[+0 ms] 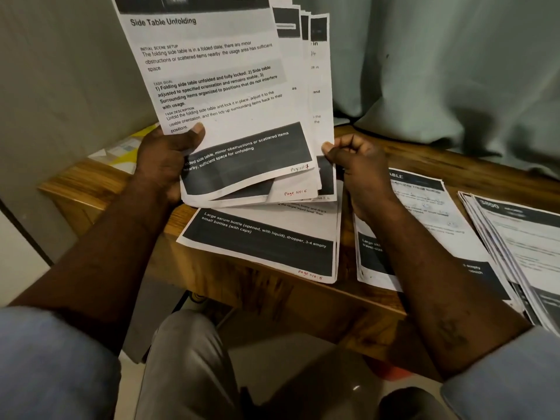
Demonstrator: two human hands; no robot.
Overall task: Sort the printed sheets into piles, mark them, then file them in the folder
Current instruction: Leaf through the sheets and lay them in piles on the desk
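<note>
The sheets (218,86) are thin matt paper, slightly curled at the lower edges. The tabletop (424,159) is brown wood with visible grain and a faint sheen. The curtain (439,62) behind is soft matt cloth.

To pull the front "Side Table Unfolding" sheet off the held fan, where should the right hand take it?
Pinch the front sheet at its lower right corner, from the right: that corner curls clear of the sheets behind, while the thumb of the left hand pins the lower left.
</note>
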